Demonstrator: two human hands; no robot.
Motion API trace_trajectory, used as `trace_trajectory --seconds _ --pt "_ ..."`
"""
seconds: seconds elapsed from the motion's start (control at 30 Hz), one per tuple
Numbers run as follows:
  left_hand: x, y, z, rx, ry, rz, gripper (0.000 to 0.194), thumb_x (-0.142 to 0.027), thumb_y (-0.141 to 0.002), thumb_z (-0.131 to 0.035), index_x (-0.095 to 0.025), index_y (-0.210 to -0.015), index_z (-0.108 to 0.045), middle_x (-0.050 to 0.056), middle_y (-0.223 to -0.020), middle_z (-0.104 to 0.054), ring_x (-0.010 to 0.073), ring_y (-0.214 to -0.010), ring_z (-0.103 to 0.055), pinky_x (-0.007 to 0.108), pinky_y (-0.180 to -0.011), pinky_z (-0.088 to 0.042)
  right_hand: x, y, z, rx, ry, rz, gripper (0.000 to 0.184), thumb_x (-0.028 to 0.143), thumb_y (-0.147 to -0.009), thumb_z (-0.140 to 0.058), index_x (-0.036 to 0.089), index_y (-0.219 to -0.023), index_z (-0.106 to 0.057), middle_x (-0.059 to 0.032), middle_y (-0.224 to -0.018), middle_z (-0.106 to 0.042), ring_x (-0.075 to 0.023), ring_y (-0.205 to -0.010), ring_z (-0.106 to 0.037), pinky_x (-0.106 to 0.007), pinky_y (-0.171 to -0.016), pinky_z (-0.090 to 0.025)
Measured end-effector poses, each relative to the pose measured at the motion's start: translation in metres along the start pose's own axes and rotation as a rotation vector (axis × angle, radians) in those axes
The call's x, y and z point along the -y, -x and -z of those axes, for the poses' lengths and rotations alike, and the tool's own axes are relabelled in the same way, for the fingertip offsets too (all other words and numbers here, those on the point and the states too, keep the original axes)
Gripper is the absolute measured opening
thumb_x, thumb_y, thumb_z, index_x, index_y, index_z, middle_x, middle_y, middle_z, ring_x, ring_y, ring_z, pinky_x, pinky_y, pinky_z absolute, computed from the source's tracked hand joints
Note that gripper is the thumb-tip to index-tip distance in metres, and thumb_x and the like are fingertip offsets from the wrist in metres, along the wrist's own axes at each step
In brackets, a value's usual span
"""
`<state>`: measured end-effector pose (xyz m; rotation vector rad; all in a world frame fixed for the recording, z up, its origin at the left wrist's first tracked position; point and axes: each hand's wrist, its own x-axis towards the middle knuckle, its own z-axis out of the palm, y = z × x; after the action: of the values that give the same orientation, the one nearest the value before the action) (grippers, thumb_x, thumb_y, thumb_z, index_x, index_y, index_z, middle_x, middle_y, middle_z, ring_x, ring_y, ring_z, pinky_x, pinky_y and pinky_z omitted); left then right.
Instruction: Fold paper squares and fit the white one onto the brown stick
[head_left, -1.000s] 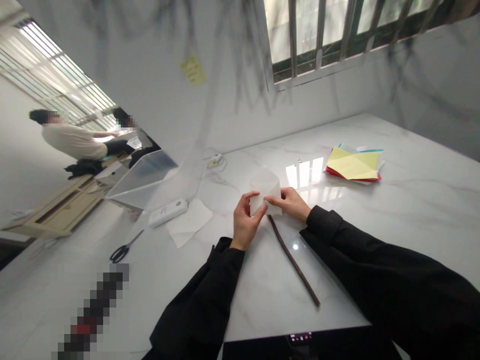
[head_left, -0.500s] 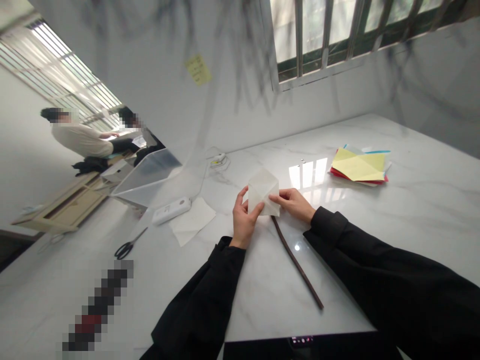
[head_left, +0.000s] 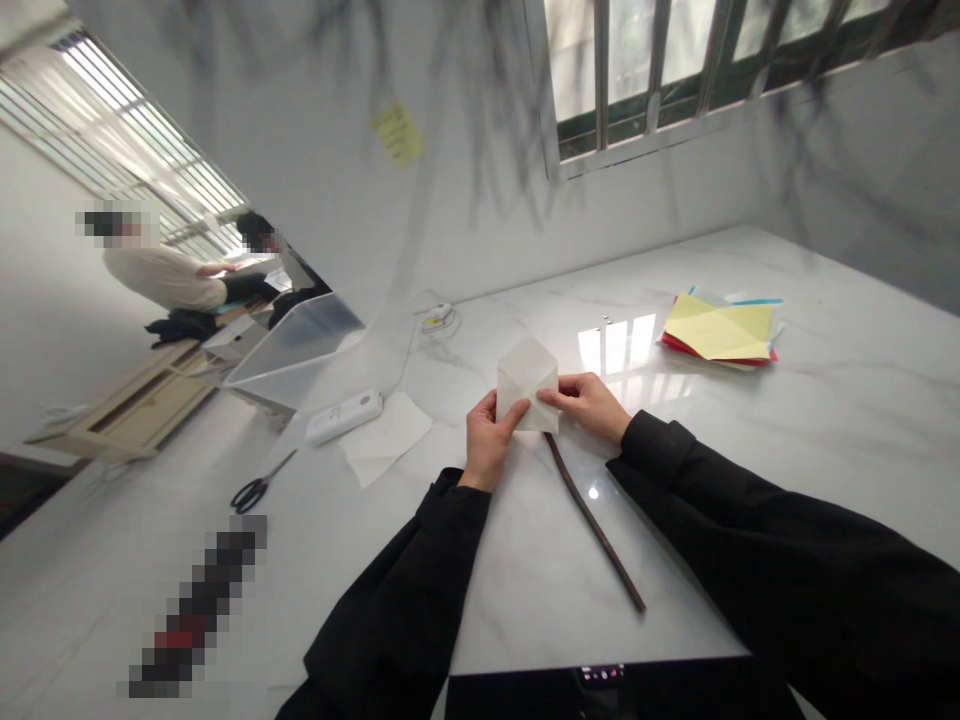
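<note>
A folded white paper (head_left: 527, 382), shaped like a small envelope with a pointed top, is held upright just above the white marble table (head_left: 825, 420). My left hand (head_left: 489, 440) pinches its lower left corner with thumb and fingers closed. My right hand (head_left: 586, 404) pinches its lower right edge. A thin dark brown stick (head_left: 594, 522) lies on the table below the paper, running toward me between my sleeves.
A stack of coloured paper sheets (head_left: 718, 330), yellow on top, lies at the right. A loose white sheet (head_left: 386, 440), a white power strip (head_left: 343, 417), black scissors (head_left: 259, 485) and a clear plastic box (head_left: 296, 350) lie left. Two people sit at a far desk.
The folded paper and both hands have stayed almost in place; the fingers have shifted slightly along the paper's lower edge. The camera view has drifted a little.
</note>
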<state>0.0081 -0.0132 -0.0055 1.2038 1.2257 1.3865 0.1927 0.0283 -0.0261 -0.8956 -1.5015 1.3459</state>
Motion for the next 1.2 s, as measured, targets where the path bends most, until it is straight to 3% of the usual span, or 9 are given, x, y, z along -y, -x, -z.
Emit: trace_trajectory --seconds 0.27,0.43,0.53,0.67,0.9,1.2 --pt "0.003 -0.002 0.002 0.027 0.016 0.041 0.05 -0.048 -0.072 -0.092 -0.013 -0.106 -0.08 0.009 -0.102 -0.081 0.0232 -0.087 -0.073 0.033 -0.081 -0.056 0.006 0.002 0.0 -0.017 0.126 0.024 0.05 0.063 -0.087 -0.071 0.014 -0.087 -0.081 -0.0068 -0.077 -0.073 -0.0197 -0.071 -0.061 -0.029 -0.062 -0.045" --pt "0.001 -0.002 0.004 -0.077 0.048 0.028 0.052 -0.049 -0.07 -0.093 -0.013 -0.105 -0.079 0.008 -0.096 -0.08 0.0222 -0.082 -0.073 0.032 -0.076 -0.056 0.018 0.007 -0.003 0.045 0.261 0.0 0.055 0.068 -0.086 -0.069 0.015 -0.069 -0.071 0.0011 -0.059 -0.053 -0.0128 -0.06 -0.043 -0.028 -0.056 -0.031" --pt "0.002 -0.003 0.004 -0.092 0.118 0.032 0.052 -0.048 -0.071 -0.093 -0.013 -0.107 -0.078 0.009 -0.096 -0.08 0.0219 -0.081 -0.073 0.033 -0.076 -0.057 0.02 0.009 -0.006 0.091 0.338 0.024 0.053 0.063 -0.088 -0.068 0.016 -0.063 -0.067 0.0025 -0.057 -0.049 -0.0119 -0.06 -0.041 -0.028 -0.059 -0.03" --pt "0.002 -0.004 0.004 -0.118 0.158 0.026 0.049 -0.044 -0.071 -0.094 -0.013 -0.104 -0.077 0.009 -0.096 -0.08 0.0208 -0.079 -0.073 0.033 -0.076 -0.057 0.017 0.009 -0.007 0.09 0.39 0.051 0.05 0.057 -0.091 -0.064 0.017 -0.062 -0.066 0.0019 -0.056 -0.051 -0.0126 -0.06 -0.044 -0.029 -0.06 -0.032" --pt "-0.006 -0.004 0.004 -0.202 0.156 0.029 0.047 -0.045 -0.066 -0.095 -0.013 -0.096 -0.076 0.008 -0.095 -0.08 0.0198 -0.08 -0.073 0.032 -0.077 -0.057 0.019 0.01 -0.008 0.119 0.362 0.05 0.041 0.051 -0.093 -0.065 0.017 -0.076 -0.08 -0.0018 -0.063 -0.067 -0.0142 -0.061 -0.053 -0.028 -0.064 -0.038" --pt "-0.005 -0.003 0.004 -0.132 0.129 0.007 0.056 -0.045 -0.071 -0.093 -0.015 -0.113 -0.073 0.013 -0.114 -0.079 0.0242 -0.095 -0.075 0.036 -0.087 -0.059 0.022 0.009 -0.005 0.171 0.292 0.019 0.044 0.056 -0.089 -0.071 0.016 -0.073 -0.078 -0.0011 -0.063 -0.065 -0.014 -0.063 -0.054 -0.028 -0.063 -0.038"
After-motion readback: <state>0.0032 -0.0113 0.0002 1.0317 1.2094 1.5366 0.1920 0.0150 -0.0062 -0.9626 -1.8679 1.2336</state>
